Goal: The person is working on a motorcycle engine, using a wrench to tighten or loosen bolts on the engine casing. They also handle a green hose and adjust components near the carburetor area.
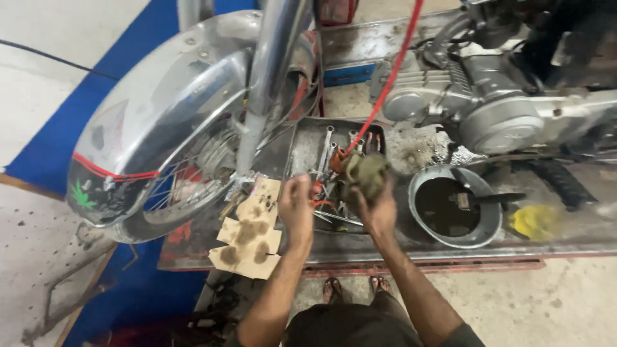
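Looking down from the head camera, I see the right hand [378,209] closed around a dirty olive rag [365,172], bunched up above the fingers so that whatever may sit inside the cloth is hidden from me. The left hand [296,204] is raised just beside it, fingers curled inward; I cannot tell whether it pinches anything small, because the knuckles face me and blur softens the fingertips.

Beyond both hands lies a metal tool tray [302,138] holding spanners [326,149], their lower ends covered by the hands and rag. A red cable [391,76] runs from just past the rag up and away, its far end cut off at the top edge. To the right of the right hand sits a round pan of dark oil [455,207] with a black funnel-like piece resting across it, and further right a yellow cloth [533,222], blurred. Left of the left hand lie oil-stained cardboard pieces [252,231].

Everything rests on a grimy steel lift bench [578,239]. The motorcycle's chrome front mudguard [154,122] and fork loom to the far left, partly cropped; the engine [475,96] sits ahead on the right, its top cut off. Below is a pale concrete floor [546,302] with a blue painted area.
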